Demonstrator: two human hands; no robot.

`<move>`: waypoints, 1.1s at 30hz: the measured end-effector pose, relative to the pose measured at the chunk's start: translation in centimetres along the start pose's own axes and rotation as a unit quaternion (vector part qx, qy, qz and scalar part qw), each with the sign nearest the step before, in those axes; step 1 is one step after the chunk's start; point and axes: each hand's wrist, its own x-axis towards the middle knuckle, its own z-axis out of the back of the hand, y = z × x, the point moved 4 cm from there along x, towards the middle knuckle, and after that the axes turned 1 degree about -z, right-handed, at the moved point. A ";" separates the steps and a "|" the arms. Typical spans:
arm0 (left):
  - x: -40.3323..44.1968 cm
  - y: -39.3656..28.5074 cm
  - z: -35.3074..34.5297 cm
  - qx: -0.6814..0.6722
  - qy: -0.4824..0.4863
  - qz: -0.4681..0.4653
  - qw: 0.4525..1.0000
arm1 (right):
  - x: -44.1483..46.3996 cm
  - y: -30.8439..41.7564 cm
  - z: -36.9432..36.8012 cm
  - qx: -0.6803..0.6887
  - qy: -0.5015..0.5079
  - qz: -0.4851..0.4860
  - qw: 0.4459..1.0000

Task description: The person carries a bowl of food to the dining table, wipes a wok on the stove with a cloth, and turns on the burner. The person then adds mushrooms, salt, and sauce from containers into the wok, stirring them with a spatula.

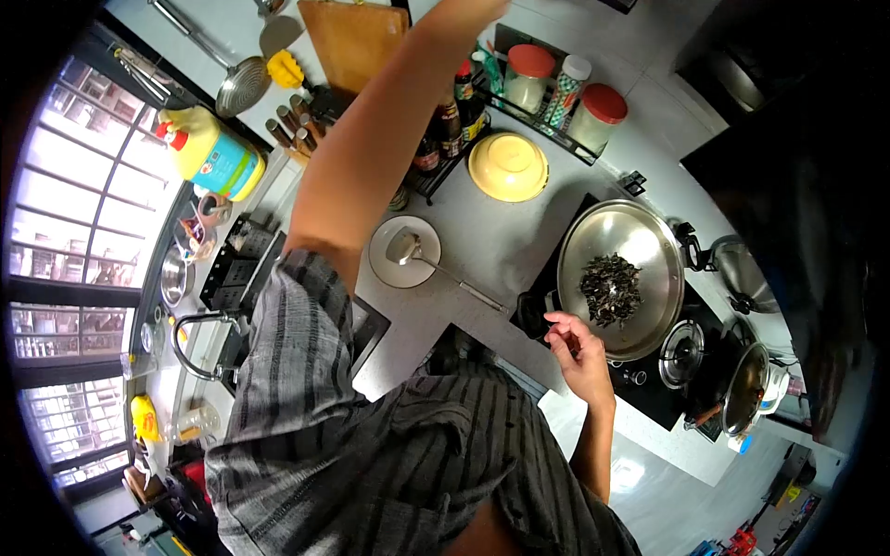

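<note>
My left arm stretches up past the back of the counter, and only the edge of my left hand [477, 9] shows at the top of the view. Its fingers are cut off by the frame. My right hand [579, 357] is beside the near rim of a wide steel pan [647, 243], its fingers loosely bent and apart, with nothing visible in them. A heap of dark, thin strips [610, 289] lies in the pan. On the counter, a long-handled metal spoon [405, 247] rests its bowl on a white plate [406, 273], the handle pointing toward the pan.
An upturned yellow bowl [508, 167] sits near a rack with bottles [450, 130] and red-lidded jars [530, 63]. A glass lid [682, 354] and a second pan [745, 389] are on the stove side. The sink tap [199, 320] and a yellow jug [213, 157] stand left.
</note>
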 end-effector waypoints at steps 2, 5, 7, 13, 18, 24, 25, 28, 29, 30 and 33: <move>-6.4 -3.6 3.3 0.093 -0.036 0.030 0.995 | 0.4 -0.2 -0.5 -0.001 0.006 0.008 1.000; -13.8 -0.5 9.9 0.223 -0.040 0.076 0.971 | 1.3 0.3 -1.7 -0.016 0.036 0.007 0.999; -19.4 1.8 12.0 0.249 -0.098 0.116 0.957 | 1.8 0.3 -2.5 -0.024 0.060 0.016 0.998; -34.9 16.1 14.6 0.164 -0.101 0.270 0.943 | 4.8 2.4 -4.5 -0.072 0.084 0.039 0.993; -39.0 17.4 12.5 0.201 -0.029 0.279 0.938 | 8.1 5.6 -6.4 -0.107 0.077 0.040 0.990; -41.4 18.9 12.8 0.126 -0.046 0.282 0.950 | 10.2 7.7 -8.9 -0.138 0.083 0.043 0.986; -41.8 19.2 12.9 0.110 -0.056 0.279 0.952 | 10.5 7.6 -9.2 -0.141 0.081 0.045 0.986; -43.1 19.7 13.4 0.043 -0.066 0.291 0.953 | 11.1 8.3 -9.6 -0.154 0.066 0.062 0.984; -43.4 19.6 13.5 0.018 -0.066 0.299 0.952 | 11.3 8.2 -9.7 -0.161 0.061 0.066 0.983; -43.6 19.5 13.7 0.021 -0.076 0.304 0.949 | 11.4 8.3 -9.9 -0.165 0.059 0.060 0.983; -43.9 19.3 14.3 0.020 -0.094 0.312 0.945 | 11.7 9.0 -10.3 -0.177 0.052 0.043 0.982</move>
